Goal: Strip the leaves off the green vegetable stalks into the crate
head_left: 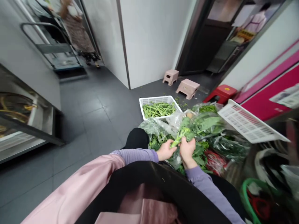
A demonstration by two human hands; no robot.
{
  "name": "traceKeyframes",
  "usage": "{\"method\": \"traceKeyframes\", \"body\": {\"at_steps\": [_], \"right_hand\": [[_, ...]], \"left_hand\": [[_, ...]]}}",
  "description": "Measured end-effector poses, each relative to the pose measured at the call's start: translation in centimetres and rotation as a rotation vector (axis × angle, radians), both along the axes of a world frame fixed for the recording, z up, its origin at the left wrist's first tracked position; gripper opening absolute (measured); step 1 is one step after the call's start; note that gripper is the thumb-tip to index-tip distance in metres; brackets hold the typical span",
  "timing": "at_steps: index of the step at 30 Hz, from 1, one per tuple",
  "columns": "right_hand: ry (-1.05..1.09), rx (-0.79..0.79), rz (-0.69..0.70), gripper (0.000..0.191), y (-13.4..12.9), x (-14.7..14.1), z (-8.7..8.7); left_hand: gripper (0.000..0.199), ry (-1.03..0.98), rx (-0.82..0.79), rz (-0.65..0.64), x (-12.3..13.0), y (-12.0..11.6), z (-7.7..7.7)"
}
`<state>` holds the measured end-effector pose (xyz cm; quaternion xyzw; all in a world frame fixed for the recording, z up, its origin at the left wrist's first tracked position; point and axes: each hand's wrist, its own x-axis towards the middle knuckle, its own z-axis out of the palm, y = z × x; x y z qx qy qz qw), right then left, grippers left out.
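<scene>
Between my hands is a leafy green vegetable stalk [179,135], its pale stem slanting down to the left and its leaves pointing up and away. My left hand [166,150] pinches the lower stem. My right hand [187,148] closes on the stalk's right side, though its fingertips are partly hidden. Clear plastic bags [155,126] and loose leafy greens [199,155] lie under and around both hands. Just beyond them, a white plastic basket [156,99] holds many trimmed green stems [158,109].
Two pink stools [188,88] and a red stool [221,92] stand beyond the greens. A white crate [251,121] tilts at the right, above a green basket [244,194]. Far left are a trolley [54,48] and a person [77,28]; another person [258,20] is beyond the doorway.
</scene>
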<state>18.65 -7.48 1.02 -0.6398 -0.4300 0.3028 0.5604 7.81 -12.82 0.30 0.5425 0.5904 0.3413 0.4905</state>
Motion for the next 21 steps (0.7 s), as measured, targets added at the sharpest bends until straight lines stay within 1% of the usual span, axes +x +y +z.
{"method": "traceKeyframes", "body": {"at_steps": [2, 3, 4, 5, 7, 9, 11, 13, 16, 17, 18, 20, 21], "right_hand": [[-0.036, 0.031, -0.037, 0.024, -0.3, 0.5, 0.4], [-0.036, 0.039, -0.045, 0.023, -0.4, 0.7, 0.7], [-0.024, 0.046, -0.045, 0.022, -0.5, 0.9, 1.1], [0.003, 0.053, -0.040, 0.021, -0.6, 1.0, 1.6], [0.148, 0.064, -0.045, 0.019, -0.4, 1.2, 2.3], [0.396, 0.053, -0.076, 0.019, 0.2, 1.5, 2.7], [0.622, 0.026, -0.105, 0.024, 0.9, 2.0, 2.8], [0.718, 0.009, -0.112, 0.029, 1.3, 2.5, 2.8], [0.701, -0.004, -0.102, 0.032, 1.5, 3.4, 3.0], [0.690, -0.012, -0.095, 0.033, 1.7, 3.7, 3.0], [0.672, -0.014, -0.095, 0.032, 2.1, 4.0, 2.9], [0.599, 0.006, -0.089, 0.026, 3.0, 4.8, 2.3], [0.558, -0.029, -0.056, 0.025, 3.3, 5.2, 1.9]], "left_hand": [[0.044, -0.083, -0.101, -0.037, 0.4, -0.1, 0.3], [0.045, -0.102, -0.121, -0.050, 0.6, -0.1, 0.6], [0.045, -0.096, -0.101, -0.057, 0.6, -0.1, 0.9], [0.045, -0.065, -0.044, -0.059, 0.7, -0.1, 1.2], [0.046, 0.035, 0.108, -0.055, 0.8, 0.2, 1.8], [0.047, 0.103, 0.183, -0.058, 1.0, 0.8, 2.1], [0.046, 0.094, 0.150, -0.059, 1.4, 1.5, 2.1], [0.045, 0.054, 0.127, -0.063, 2.1, 2.2, 1.9], [0.038, -0.017, 0.170, -0.070, 3.0, 2.8, 1.7], [0.035, -0.061, 0.169, -0.049, 3.3, 3.1, 1.6], [0.033, -0.116, 0.127, -0.052, 3.7, 3.5, 1.6], [0.037, -0.239, -0.030, -0.043, 4.2, 4.5, 1.5], [0.038, -0.298, -0.098, -0.052, 4.5, 4.9, 1.5]]}}
